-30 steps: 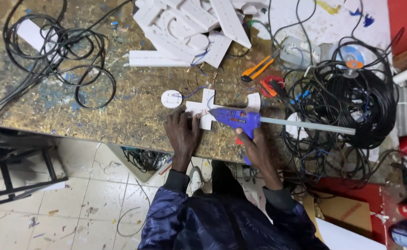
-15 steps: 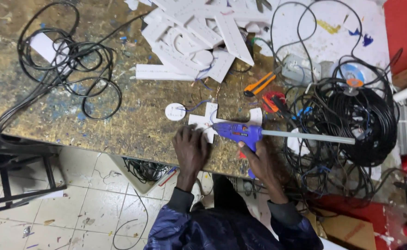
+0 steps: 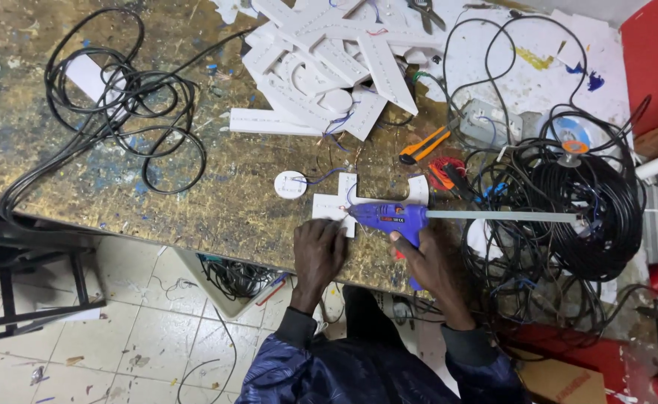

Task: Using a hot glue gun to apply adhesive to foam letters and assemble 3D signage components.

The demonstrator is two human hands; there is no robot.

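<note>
My right hand (image 3: 427, 262) grips a blue glue gun (image 3: 389, 218) by its handle, with a long pale glue stick (image 3: 505, 215) jutting out of its back to the right. The nozzle points left onto a white cross-shaped foam piece (image 3: 341, 198) lying near the table's front edge. My left hand (image 3: 318, 251) presses flat on the lower left part of that piece. A small white disc (image 3: 291, 184) sits just left of the piece, joined to it by thin wires.
A pile of white cut-out shapes (image 3: 329, 63) lies at the back. Black cable loops (image 3: 123, 105) spread on the left, a big black cable coil (image 3: 576, 202) on the right. An orange utility knife (image 3: 424, 145) and red-handled pliers (image 3: 445, 173) lie behind the gun. Tiled floor shows below.
The hands, glue gun and foam piece keep the same pose; only the view has shifted slightly, showing more of the table's far side.
</note>
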